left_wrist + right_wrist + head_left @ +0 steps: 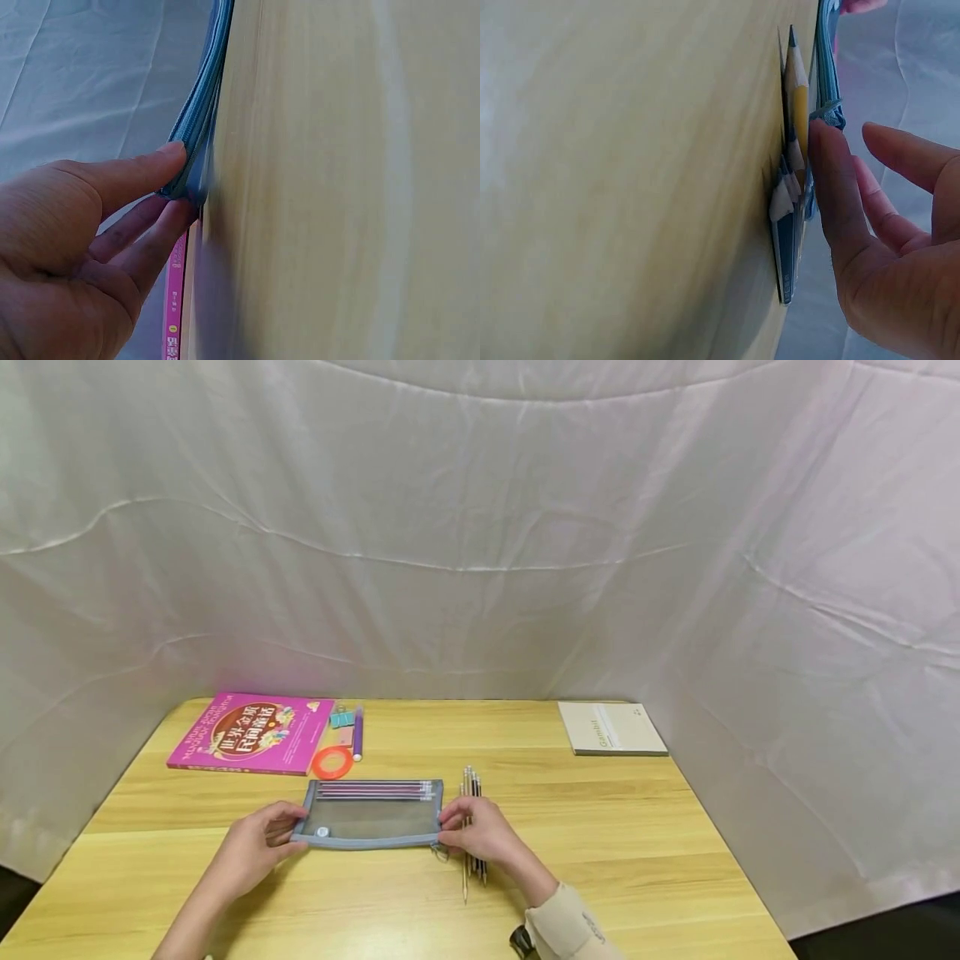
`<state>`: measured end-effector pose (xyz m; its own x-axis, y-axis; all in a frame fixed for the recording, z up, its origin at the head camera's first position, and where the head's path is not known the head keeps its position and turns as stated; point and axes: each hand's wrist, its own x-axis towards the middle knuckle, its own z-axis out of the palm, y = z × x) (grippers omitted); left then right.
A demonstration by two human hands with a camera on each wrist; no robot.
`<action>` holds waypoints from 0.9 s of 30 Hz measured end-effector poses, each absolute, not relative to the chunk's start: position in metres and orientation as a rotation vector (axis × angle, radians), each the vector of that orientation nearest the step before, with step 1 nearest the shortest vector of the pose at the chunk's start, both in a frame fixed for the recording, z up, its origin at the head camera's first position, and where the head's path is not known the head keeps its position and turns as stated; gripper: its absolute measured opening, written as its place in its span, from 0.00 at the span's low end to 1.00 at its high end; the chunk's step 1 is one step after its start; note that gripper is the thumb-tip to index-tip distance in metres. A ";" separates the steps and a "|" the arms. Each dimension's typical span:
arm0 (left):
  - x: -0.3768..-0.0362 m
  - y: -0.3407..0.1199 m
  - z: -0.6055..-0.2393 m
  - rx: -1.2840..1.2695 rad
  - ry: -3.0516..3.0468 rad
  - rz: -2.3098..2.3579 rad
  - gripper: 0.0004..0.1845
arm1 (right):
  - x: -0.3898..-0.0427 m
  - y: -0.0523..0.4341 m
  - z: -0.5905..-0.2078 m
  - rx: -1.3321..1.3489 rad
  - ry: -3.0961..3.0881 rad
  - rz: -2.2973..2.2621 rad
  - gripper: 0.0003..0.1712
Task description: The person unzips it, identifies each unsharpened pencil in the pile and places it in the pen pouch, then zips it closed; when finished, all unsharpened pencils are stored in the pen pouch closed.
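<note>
A grey-blue mesh zip pencil case (367, 818) lies in front of me, its zip along the near edge. Several purplish pencils (375, 790) with white ends show inside, along the far side. My left hand (255, 852) pinches its near left corner; in the left wrist view the thumb is on the zip (196, 112) and fingertips are beneath. Against the right end is my right hand (483, 831). In the right wrist view one fingertip touches the zip's end, while another digit stands apart from it. Loose pencils (466, 868), some dark and one yellow, lie partly hidden under that hand.
Behind the case to the left are a pink book (300, 735), an orange-red tape ring (332, 763), a purple marker (357, 732), a teal clip (342, 719) and a small pink block (345, 737). A cream notebook (622, 735) lies back right. Pale curtains (480, 527) enclose the wooden table (600, 860).
</note>
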<state>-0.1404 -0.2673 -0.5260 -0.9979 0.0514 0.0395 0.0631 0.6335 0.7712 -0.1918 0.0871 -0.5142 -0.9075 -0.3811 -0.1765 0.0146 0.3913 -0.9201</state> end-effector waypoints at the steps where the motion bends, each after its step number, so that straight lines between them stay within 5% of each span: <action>1: -0.140 -0.267 -0.526 -0.092 -2.831 -1.331 0.22 | -0.192 0.087 -0.514 -0.327 2.318 -1.498 0.13; 9: -0.140 -0.266 -0.525 -0.044 -2.884 -1.278 0.22 | -0.193 0.084 -0.514 -0.391 2.472 -1.312 0.20; 27: -0.139 -0.263 -0.525 0.044 -2.881 -1.283 0.20 | -0.195 0.081 -0.514 -0.409 2.553 -1.230 0.15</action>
<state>-0.1389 -0.2631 -0.5250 -0.9995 -0.0202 -0.0228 -0.0305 0.6685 0.7431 -0.1955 0.0806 -0.5135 -0.9214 -0.3681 -0.1246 -0.1320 0.5980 -0.7905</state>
